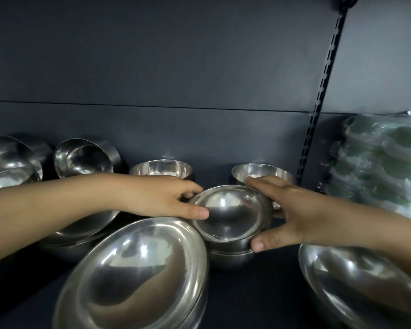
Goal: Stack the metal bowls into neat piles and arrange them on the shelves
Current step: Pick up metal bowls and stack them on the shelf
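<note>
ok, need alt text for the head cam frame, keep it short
A left hand and right hand grip a small stack of metal bowls from either side on a dark shelf. A larger tilted stack leans in front, two upright bowls stand behind, and a plastic-wrapped bundle sits far right.

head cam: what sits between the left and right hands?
In the head view, a small stack of metal bowls sits between the left hand and the right hand. Both hands grip it from opposite sides.
</note>
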{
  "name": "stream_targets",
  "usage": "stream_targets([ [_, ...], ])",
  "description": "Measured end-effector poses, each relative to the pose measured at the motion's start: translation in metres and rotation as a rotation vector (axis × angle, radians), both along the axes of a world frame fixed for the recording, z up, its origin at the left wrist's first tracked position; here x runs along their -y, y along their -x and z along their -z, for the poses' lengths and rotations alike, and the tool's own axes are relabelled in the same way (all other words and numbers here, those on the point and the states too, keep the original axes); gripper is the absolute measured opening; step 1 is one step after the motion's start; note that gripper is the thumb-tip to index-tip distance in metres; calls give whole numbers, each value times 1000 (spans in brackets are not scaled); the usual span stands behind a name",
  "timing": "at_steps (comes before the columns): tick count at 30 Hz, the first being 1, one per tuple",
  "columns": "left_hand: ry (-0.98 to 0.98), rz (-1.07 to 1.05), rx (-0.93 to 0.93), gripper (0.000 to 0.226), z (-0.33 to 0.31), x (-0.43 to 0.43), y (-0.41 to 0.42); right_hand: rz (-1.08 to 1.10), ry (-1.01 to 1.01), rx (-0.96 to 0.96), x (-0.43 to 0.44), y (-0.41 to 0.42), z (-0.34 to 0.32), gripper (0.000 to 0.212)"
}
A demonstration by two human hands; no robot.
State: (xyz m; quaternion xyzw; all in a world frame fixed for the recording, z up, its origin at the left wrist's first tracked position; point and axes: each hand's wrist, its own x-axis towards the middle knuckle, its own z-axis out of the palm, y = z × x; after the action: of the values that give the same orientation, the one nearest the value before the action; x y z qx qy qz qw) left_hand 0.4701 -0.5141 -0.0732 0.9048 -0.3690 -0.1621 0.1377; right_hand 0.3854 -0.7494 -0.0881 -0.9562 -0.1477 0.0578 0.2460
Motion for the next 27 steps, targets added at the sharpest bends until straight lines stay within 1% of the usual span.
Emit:
stream_targets([
  [2,35,15,-46,85,3,-2,-4,29,-24,-14,-1,1,3,135],
  [6,137,-12,-178,73,12,-3,-9,83,37,-57,-5,4,2,132],
  [9,207,-21,-219,74,20,-2,-12,88,2,-54,-7,4,4,134],
  [10,221,-20,-214,74,22,-1,-13,80,-22,-56,-8,4,4,130],
  [11,235,-21,-207,75,23,0,-14,62,-53,-65,-9,5,4,120],
  [13,242,-26,-193,75,23,1,-14,35,-143,-84,-13,10,0,84],
  [14,241,-24,-183,73,22,1,-13,34,-181,-90,-15,12,-2,70],
  [15,236,-21,-176,73,22,2,-12,40,-205,-83,-17,13,-5,66],
  [16,234,-12,-168,74,20,3,-11,51,-216,-67,-18,14,-7,68],
  [18,253,-16,-127,69,16,5,-9,84,-243,-21,-21,15,-10,79],
  [20,350,-50,-131,65,8,6,-7,120,-262,24,-23,17,-17,81],
  [22,439,-69,-155,69,-2,5,-3,159,-262,67,-24,22,-24,72],
  [24,478,-77,-152,79,-13,2,-1,212,-282,106,-28,29,-31,66],
  [27,540,-40,-121,78,-26,-2,5,271,-425,176,-35,41,-37,51],
])
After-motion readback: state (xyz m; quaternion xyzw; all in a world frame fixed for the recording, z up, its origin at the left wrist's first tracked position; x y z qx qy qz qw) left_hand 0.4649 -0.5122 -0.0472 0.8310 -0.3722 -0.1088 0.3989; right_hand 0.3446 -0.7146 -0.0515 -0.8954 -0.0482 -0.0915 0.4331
